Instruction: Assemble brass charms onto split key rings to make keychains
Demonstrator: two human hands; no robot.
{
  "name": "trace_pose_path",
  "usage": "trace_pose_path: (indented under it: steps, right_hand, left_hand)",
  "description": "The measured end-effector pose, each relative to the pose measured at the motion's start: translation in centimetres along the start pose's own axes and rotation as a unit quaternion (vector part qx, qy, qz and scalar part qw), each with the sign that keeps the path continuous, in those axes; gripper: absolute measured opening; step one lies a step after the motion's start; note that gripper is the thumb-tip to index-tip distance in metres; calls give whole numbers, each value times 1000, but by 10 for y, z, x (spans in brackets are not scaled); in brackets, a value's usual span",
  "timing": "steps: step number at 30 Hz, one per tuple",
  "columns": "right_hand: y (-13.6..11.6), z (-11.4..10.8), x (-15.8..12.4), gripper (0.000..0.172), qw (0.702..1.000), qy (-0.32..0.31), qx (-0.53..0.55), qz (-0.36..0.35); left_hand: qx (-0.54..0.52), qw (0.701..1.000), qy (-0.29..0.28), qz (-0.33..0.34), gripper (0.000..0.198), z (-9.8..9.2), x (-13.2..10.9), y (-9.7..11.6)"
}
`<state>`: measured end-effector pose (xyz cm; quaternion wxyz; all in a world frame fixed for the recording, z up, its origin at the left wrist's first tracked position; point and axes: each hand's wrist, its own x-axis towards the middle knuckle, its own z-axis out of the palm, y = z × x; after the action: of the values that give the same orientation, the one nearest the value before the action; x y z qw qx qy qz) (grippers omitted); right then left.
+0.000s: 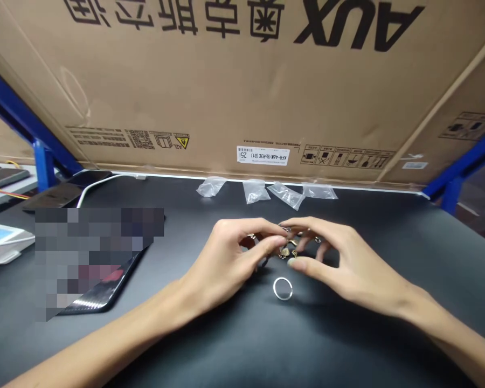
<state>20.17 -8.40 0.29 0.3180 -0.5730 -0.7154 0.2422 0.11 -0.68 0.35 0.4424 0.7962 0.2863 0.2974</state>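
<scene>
Small gold- and silver-coloured metal trinkets, among them a flat gold charm [284, 251], are bunched between my two hands above the black tabletop. My left hand [242, 250] is closed, its thumb and forefinger pinched at the upper left of the charm; the exact grip point is partly covered. Opposite it, my right hand [335, 256] curves around the trinkets, with a gap between thumb and fingers. Near its thumb tip is a tiny gold piece [295, 253]. A small silver link [317, 240] shows by its curled fingers. Just below both hands is a plain silver ring [283, 278].
Several clear plastic bags [255, 191] lie along the back edge, before a large cardboard box [242, 97]. A dark glossy device [117, 285], partly blurred out, lies at left near a white cable [101, 182]. Blue metal posts [44, 161] frame the desk.
</scene>
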Motion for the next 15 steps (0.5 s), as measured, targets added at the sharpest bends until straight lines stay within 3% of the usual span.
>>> trace_pose_path:
  steps: [4, 10, 15]
  right_hand:
    - [-2, 5, 0, 26, 998, -26, 56, -6]
    - [-2, 4, 3, 23, 989, -43, 136, 45]
    - [3, 5, 5, 19, 973, -53, 198, 107]
  left_hand:
    - [-9, 999, -42, 27, 22, 2, -2, 1]
    - [-17, 1000, -6, -1, 21, 5, -2, -7]
    - [-44, 999, -14, -24, 20, 6, -1, -7]
